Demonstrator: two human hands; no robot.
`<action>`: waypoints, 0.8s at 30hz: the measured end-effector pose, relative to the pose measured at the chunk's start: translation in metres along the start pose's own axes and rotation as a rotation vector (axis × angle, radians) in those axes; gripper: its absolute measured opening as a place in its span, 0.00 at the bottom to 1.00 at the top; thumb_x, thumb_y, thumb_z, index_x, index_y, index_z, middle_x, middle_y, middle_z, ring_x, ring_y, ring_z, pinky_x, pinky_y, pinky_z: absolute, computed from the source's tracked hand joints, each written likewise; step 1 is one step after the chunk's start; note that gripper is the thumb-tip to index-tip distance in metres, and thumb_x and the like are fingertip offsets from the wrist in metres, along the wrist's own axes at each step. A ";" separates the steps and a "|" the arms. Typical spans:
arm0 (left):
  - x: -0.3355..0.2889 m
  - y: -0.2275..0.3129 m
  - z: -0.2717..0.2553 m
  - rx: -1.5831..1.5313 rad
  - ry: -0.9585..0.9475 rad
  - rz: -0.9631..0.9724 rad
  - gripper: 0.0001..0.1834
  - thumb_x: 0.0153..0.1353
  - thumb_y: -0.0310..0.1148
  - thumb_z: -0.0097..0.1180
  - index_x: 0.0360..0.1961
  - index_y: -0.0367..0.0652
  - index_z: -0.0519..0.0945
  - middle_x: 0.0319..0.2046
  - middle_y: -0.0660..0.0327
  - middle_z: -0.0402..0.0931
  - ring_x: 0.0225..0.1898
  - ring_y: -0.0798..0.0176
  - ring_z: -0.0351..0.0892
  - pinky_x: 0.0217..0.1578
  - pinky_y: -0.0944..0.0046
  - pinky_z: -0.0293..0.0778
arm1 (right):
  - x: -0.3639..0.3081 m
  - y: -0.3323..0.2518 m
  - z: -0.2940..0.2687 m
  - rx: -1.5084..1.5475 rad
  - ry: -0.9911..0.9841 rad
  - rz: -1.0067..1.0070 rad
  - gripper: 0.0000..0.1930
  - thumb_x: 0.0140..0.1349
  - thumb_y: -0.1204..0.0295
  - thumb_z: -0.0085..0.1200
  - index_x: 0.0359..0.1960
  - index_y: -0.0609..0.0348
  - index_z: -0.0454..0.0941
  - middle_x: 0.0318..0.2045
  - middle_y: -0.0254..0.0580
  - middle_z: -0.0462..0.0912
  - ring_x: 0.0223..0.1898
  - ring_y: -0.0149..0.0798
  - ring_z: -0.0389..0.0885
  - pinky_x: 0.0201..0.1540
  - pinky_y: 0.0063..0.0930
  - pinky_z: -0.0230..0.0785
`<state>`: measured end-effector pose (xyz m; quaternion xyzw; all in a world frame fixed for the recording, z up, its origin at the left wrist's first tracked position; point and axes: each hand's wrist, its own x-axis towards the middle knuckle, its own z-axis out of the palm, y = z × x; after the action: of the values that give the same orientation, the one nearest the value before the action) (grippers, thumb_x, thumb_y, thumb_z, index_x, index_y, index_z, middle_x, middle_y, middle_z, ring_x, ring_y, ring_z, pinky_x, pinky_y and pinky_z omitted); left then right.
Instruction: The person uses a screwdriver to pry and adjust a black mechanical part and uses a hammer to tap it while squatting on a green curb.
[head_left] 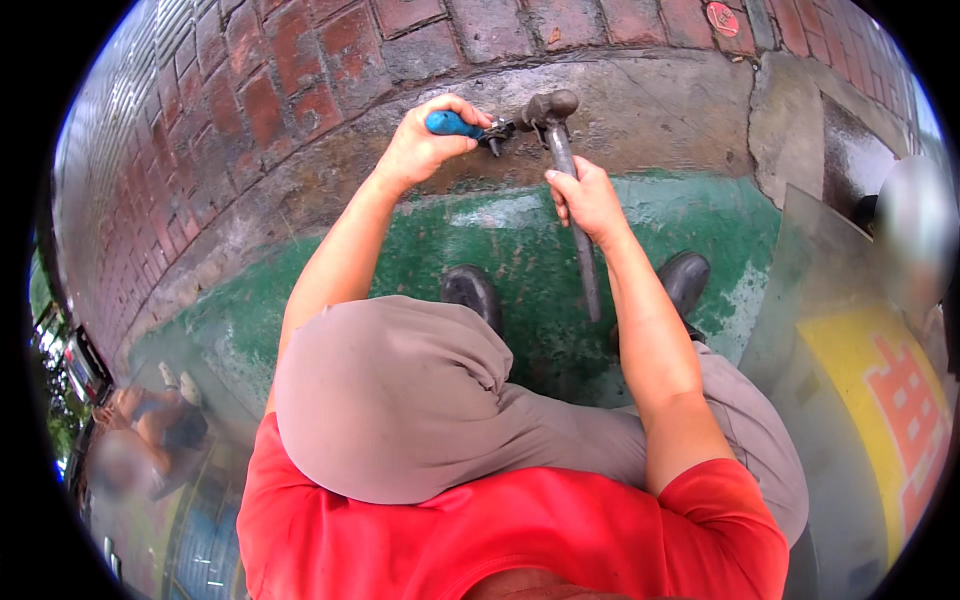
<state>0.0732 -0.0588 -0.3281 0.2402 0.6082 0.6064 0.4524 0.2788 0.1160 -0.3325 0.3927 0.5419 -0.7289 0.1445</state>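
My left hand [425, 145] is closed round a tool with a rounded blue handle [450, 123]. Its kind does not show clearly. At its far end a small dark metal piece [494, 138] sits close to the wet concrete. Gripped in my right hand [590, 200] is a hammer [585, 265] with a long dark handle. The round-ended hammer head [550, 106] is just right of the dark piece. Whether they touch, I cannot tell.
Red bricks [350, 45] pave the ground beyond a wet concrete strip [650, 110]. Green painted floor [420, 240] lies nearer, under my dark shoes [472, 292]. Other people are at the lower left [150, 430] and right edge [915, 230]. A yellow sign with red marks [870, 400] stands at right.
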 end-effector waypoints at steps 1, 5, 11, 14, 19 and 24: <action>0.002 0.000 -0.002 -0.006 -0.014 0.001 0.11 0.49 0.17 0.60 0.36 0.38 0.77 0.41 0.57 0.82 0.53 0.58 0.79 0.56 0.58 0.72 | 0.003 0.002 0.000 -0.020 -0.021 0.004 0.09 0.66 0.67 0.55 0.32 0.57 0.70 0.17 0.31 0.72 0.15 0.26 0.70 0.16 0.24 0.64; 0.004 0.009 0.006 0.111 -0.118 -0.012 0.12 0.47 0.15 0.60 0.34 0.38 0.77 0.41 0.57 0.81 0.53 0.56 0.78 0.57 0.56 0.70 | 0.022 0.004 0.014 -0.160 0.035 0.006 0.11 0.63 0.66 0.57 0.35 0.61 0.73 0.17 0.33 0.74 0.15 0.29 0.72 0.17 0.27 0.66; -0.014 0.007 0.017 0.203 -0.153 0.067 0.11 0.49 0.15 0.60 0.32 0.38 0.76 0.41 0.56 0.80 0.55 0.54 0.77 0.60 0.53 0.68 | 0.047 0.012 0.030 -0.155 0.092 -0.022 0.10 0.65 0.66 0.56 0.33 0.59 0.71 0.17 0.32 0.73 0.14 0.27 0.70 0.16 0.24 0.63; -0.024 -0.001 0.015 0.118 -0.083 0.077 0.11 0.50 0.15 0.59 0.33 0.39 0.75 0.42 0.56 0.80 0.56 0.52 0.76 0.61 0.50 0.67 | 0.044 0.019 0.031 -0.156 0.106 -0.060 0.10 0.65 0.66 0.56 0.33 0.59 0.71 0.17 0.32 0.73 0.14 0.27 0.70 0.16 0.24 0.63; -0.025 -0.004 0.007 0.087 -0.044 0.071 0.13 0.49 0.14 0.58 0.35 0.39 0.74 0.43 0.55 0.80 0.57 0.50 0.75 0.61 0.49 0.67 | 0.020 0.018 0.029 -0.076 0.173 -0.066 0.13 0.62 0.64 0.59 0.33 0.62 0.74 0.17 0.33 0.74 0.15 0.28 0.72 0.19 0.28 0.67; 0.001 -0.005 -0.012 -0.014 0.035 -0.029 0.16 0.45 0.12 0.58 0.35 0.40 0.74 0.40 0.55 0.80 0.55 0.50 0.77 0.59 0.50 0.69 | 0.004 0.014 0.027 -0.058 0.155 -0.039 0.15 0.63 0.60 0.59 0.32 0.61 0.75 0.17 0.33 0.75 0.16 0.29 0.73 0.20 0.29 0.67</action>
<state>0.0634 -0.0648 -0.3349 0.2175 0.6154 0.6080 0.4520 0.2735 0.0875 -0.3419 0.4331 0.5798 -0.6830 0.0988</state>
